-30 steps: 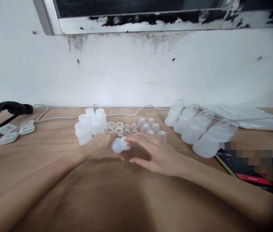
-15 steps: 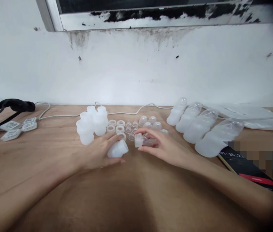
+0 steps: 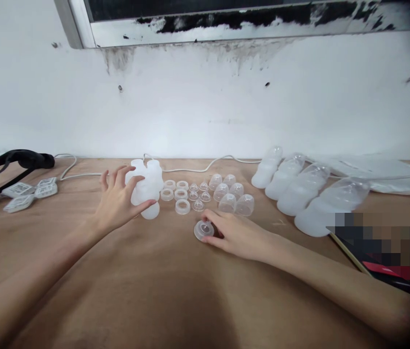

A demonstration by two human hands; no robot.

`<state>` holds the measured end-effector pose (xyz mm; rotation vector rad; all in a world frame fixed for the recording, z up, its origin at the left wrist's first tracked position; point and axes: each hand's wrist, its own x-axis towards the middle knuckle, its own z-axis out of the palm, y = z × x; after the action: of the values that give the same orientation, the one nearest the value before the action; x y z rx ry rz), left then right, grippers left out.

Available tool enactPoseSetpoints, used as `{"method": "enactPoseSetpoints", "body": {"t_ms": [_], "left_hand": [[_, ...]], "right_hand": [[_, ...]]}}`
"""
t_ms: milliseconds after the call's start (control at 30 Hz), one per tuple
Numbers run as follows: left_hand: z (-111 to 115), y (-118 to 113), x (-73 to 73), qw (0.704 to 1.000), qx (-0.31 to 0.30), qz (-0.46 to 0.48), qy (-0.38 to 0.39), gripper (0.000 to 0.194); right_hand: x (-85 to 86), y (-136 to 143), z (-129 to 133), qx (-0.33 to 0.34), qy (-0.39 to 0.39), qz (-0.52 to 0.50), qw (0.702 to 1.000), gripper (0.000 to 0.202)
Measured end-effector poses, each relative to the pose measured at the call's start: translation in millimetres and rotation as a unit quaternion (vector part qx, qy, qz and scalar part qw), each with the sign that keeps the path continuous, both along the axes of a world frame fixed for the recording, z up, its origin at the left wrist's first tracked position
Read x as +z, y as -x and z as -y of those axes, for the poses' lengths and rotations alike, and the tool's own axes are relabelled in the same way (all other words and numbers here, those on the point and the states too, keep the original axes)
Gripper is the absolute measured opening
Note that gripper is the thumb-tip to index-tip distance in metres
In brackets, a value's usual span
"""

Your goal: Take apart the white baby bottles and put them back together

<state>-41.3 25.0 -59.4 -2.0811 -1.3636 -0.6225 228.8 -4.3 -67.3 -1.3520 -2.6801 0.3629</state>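
Observation:
My left hand (image 3: 119,196) is open, fingers spread, over the near left side of a cluster of frosted white baby bottles (image 3: 149,182), partly covering them. Whether it touches one I cannot tell. Pinched in my right hand (image 3: 228,232) is a clear bottle nipple set in a screw ring (image 3: 204,230), resting teat-up on the wooden table. Behind it stand several loose screw rings (image 3: 182,207), several clear nipples (image 3: 198,205) and several clear dome caps (image 3: 244,205), in rows.
Several capped bottles (image 3: 312,191) stand in a slanting row at the right, by a plastic bag (image 3: 375,177). A dark device (image 3: 354,257) lies at the right edge. On the left are a black strap (image 3: 23,157) and white labelled packets (image 3: 19,202). A white cable (image 3: 205,169) runs along the wall.
My left hand has let go of a white bottle and moved left to the cluster. My right hand has brought the nipple and ring down onto the table, turning it from sideways to teat-up.

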Motion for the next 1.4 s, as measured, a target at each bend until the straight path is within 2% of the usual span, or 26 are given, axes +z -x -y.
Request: {"method": "enactPoseSetpoints", "body": {"t_ms": [67,233,367,500,567,633,700,767,867,933,1033,1100,1167,1233,1300,1400], "left_hand": [[-2.3,1.7,-3.6,1.000,-0.003,0.020,0.003,0.055],[-10.3,3.2,-9.4,0.997,-0.056,0.054,0.012,0.055],[-14.8,3.6,-9.8,0.997,-0.056,0.056,0.005,0.054],[-3.2,-3.6,-2.8,0.997,-0.045,0.053,-0.043,0.065],[9.4,-14.8,-0.2,0.994,-0.073,0.061,-0.059,0.061],[22.4,-31.6,-2.2,0.989,-0.133,0.057,0.003,0.051],[31.6,-51.6,-9.8,0.969,-0.202,0.045,0.135,0.050],[34.7,-70.7,-20.8,0.940,-0.227,0.061,0.246,0.055],[30.5,-87.8,-34.2,0.916,-0.204,0.129,0.319,0.044],[26.6,-87.9,-36.5,0.909,-0.186,0.150,0.342,0.036],[25.4,-75.4,-31.5,0.923,-0.170,0.107,0.329,0.035],[27.1,-66.2,-25.7,0.945,-0.152,0.030,0.290,0.030],[28.4,-61.6,-20.6,0.961,-0.119,-0.073,0.237,0.023],[27.4,-62.9,-17.6,0.966,-0.075,-0.166,0.182,0.019],[23.8,-67.8,-17.4,0.964,-0.037,-0.223,0.141,0.021],[16.7,-75.6,-19.6,0.957,-0.014,-0.258,0.128,0.023]], "right_hand": [[-1.1,1.7,-1.8,0.013,-0.010,-0.001,1.000,0.026],[-3.9,5.0,-5.9,0.014,-0.013,0.003,1.000,0.026],[-7.8,5.7,-8.6,0.017,-0.017,-0.018,1.000,0.030],[-14.2,6.9,-9.8,0.008,-0.026,-0.028,0.999,0.024],[-16.4,9.3,-9.2,0.003,-0.043,-0.020,0.999,0.022],[-16.9,13.6,-8.0,-0.006,-0.064,-0.004,0.998,0.021],[-16.5,19.4,-6.9,-0.013,-0.075,0.008,0.997,0.020],[-16.3,25.2,-6.7,-0.008,-0.072,0.002,0.997,0.016],[-16.6,28.8,-9.6,0.001,-0.051,-0.031,0.998,0.012],[-14.5,25.5,-13.0,-0.011,-0.008,-0.070,0.997,0.012],[-4.4,13.5,-17.8,-0.046,0.051,-0.142,0.987,0.018],[4.4,5.1,-20.4,-0.063,-0.016,-0.129,0.990,0.021],[10.4,-0.2,-23.3,-0.059,-0.151,-0.039,0.986,0.022],[11.3,-0.9,-27.4,-0.052,-0.248,0.072,0.965,0.022],[7.5,1.9,-32.4,-0.050,-0.281,0.146,0.947,0.022],[-1.3,7.8,-40.2,-0.051,-0.276,0.190,0.941,0.021]]}}
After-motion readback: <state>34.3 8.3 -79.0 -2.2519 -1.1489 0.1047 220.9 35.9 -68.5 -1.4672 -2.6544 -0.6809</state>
